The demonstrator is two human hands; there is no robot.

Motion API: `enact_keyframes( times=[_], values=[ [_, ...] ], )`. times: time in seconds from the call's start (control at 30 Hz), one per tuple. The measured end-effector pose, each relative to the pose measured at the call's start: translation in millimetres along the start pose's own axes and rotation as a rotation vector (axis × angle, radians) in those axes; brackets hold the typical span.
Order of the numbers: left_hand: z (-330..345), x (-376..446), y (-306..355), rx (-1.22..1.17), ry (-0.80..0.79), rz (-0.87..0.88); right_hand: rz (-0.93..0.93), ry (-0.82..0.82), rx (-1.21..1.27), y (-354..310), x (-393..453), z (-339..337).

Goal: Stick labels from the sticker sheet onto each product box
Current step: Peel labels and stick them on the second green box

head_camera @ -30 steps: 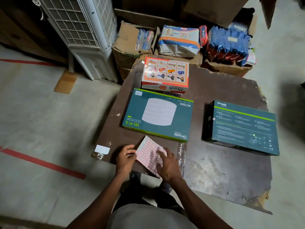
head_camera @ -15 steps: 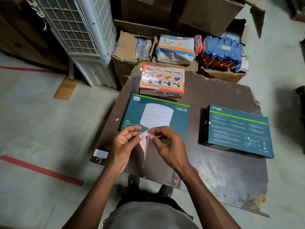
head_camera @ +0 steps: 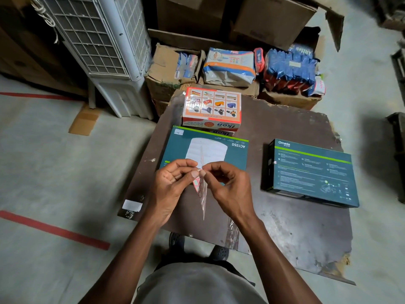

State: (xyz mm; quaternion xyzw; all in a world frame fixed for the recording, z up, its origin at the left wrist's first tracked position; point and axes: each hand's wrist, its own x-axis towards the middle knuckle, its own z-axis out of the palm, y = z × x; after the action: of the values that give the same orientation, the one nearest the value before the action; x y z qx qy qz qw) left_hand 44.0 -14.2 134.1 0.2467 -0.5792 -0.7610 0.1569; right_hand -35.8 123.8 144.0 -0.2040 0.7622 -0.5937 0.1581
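both hands, left point(head_camera: 169, 185) and right point(head_camera: 230, 187), pinch the top edge of a thin sticker sheet point(head_camera: 200, 189) held above the teal box point(head_camera: 219, 150). it looks light and floppy; best peeled from a corner.

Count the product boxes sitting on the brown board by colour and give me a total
Teal boxes: 2, one under the hands and one to the right.
Orange-and-white Ikon boxes: 2, the top one stacked on a second that barely shows.
Total: 4 boxes.
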Motion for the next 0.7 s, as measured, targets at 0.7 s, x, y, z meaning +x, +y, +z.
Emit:
enact_keyframes(
  times=[0.7],
  values=[
    [6,0,11,-0.041,0.031,-0.002,-0.011,0.009,-0.010,-7,0,4]
  ],
)
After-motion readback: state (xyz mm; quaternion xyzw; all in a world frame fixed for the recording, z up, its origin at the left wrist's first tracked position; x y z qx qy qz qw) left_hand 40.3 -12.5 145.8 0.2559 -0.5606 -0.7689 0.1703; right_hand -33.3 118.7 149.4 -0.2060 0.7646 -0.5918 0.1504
